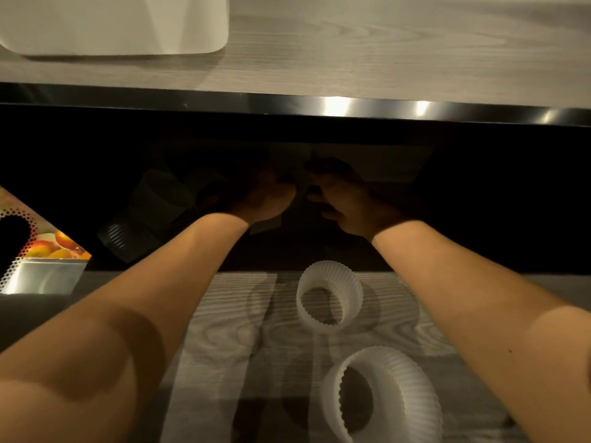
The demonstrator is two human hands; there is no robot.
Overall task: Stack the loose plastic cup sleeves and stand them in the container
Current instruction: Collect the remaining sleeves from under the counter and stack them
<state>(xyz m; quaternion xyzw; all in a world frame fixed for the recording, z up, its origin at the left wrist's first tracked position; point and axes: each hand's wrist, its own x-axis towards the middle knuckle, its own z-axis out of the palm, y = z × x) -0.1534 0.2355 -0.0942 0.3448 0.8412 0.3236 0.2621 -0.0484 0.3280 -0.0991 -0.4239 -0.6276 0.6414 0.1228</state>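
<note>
Two white ribbed plastic cup sleeves lie on their sides on the wood-grain surface between my forearms: a smaller one (329,297) farther away and a bigger one (383,394) close to me. Both arms reach forward into a dark recess under the counter. There my left hand (265,196) and my right hand (339,193) are close together, almost touching. My right hand's fingers look curled. It is too dark to see whether either hand holds anything. A faint dark container-like shape (153,212) sits left of my left hand.
A shiny metal edge (319,105) runs along the upper counter above the recess. On that pale wood counter stands a white box (112,24) at the top left. A printed fruit-picture carton (44,251) sits at the left edge.
</note>
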